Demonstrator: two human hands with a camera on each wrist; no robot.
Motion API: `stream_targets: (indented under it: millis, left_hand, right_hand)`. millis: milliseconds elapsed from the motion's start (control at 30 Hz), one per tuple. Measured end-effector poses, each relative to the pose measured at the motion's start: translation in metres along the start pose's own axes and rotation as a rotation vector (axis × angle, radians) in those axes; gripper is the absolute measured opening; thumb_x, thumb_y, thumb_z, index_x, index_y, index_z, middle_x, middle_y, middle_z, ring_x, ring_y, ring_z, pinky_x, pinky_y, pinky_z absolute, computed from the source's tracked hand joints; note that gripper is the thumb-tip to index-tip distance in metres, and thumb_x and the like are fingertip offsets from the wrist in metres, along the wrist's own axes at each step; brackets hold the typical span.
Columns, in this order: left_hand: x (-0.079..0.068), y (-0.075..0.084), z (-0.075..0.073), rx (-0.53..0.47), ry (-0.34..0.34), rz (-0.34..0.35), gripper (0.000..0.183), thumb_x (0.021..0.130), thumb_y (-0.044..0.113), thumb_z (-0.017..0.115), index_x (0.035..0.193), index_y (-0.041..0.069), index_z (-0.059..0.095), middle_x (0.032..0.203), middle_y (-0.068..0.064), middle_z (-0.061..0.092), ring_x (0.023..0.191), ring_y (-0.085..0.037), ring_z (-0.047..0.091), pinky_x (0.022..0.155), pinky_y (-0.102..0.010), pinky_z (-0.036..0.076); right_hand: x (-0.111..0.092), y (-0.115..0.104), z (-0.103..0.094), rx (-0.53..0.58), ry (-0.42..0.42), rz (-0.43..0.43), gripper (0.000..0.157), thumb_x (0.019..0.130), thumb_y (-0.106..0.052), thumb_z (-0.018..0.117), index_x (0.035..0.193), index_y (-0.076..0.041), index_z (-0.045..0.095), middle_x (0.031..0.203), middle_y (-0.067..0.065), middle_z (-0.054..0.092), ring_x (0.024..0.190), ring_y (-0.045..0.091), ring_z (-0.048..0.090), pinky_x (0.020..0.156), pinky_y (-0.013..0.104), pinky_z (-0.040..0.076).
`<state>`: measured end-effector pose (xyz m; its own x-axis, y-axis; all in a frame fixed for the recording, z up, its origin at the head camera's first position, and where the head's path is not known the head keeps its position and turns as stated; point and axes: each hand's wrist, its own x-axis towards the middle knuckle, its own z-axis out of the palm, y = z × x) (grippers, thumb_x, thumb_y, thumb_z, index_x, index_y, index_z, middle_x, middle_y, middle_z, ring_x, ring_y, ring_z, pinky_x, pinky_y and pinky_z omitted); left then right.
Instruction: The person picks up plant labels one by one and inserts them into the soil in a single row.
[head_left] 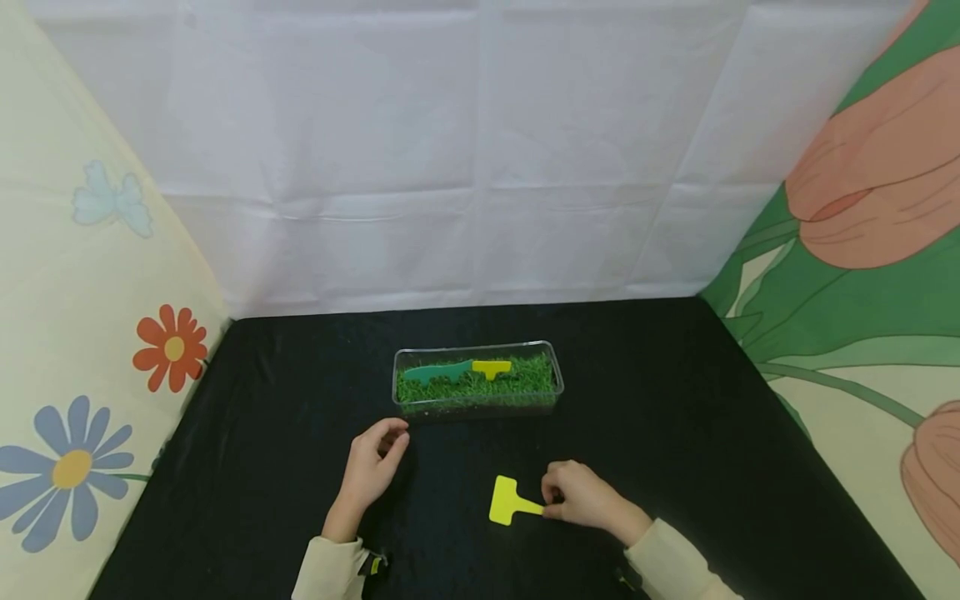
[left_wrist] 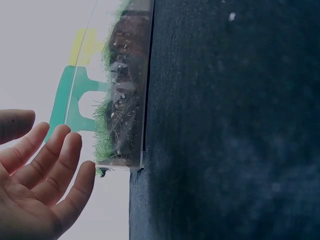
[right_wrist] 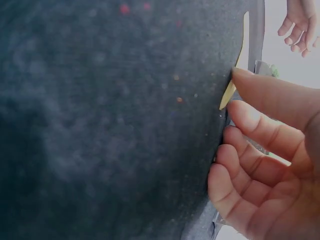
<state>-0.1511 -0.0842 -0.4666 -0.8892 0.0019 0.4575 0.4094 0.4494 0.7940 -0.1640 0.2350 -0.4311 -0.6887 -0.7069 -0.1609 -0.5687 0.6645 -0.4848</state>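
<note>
A yellow T-shaped plant label (head_left: 505,500) lies low over the black cloth, its stem pointing right. My right hand (head_left: 585,497) has thumb and index finger at the end of that stem, pinching it; in the right wrist view the thumb (right_wrist: 270,95) covers part of the label (right_wrist: 243,50). Relaxed and holding nothing, my left hand (head_left: 372,462) hovers by the front left corner of a clear plastic tray (head_left: 480,407) of green grass (head_left: 525,379). Green plant labels (head_left: 438,371) and a yellow one (head_left: 491,367) stand in the grass, seen through the tray wall in the left wrist view.
Black cloth (head_left: 300,400) covers the table. A white sheet (head_left: 480,167) hangs behind it, with flower-print panels at the left (head_left: 75,275) and right (head_left: 847,350). Dark soil (left_wrist: 125,90) shows under the grass inside the tray.
</note>
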Motion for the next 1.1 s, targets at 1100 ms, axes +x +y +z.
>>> stream_targets:
  millis: [1100]
  left_hand:
    - [0.0000,0.0025,0.0025,-0.004,-0.045,-0.057,0.011,0.084,-0.001,0.061,0.094,-0.002,0.063,0.080,-0.002,0.061,0.067,-0.012,0.057,0.058,-0.026,0.049]
  right_hand:
    - [0.0043,-0.0080,-0.0061,-0.040,-0.124,0.001,0.024,0.078,-0.010,0.070,0.062,-0.015,0.053,0.063,-0.011,0.039,0.053,0.003,0.035,0.051,0.019,0.034]
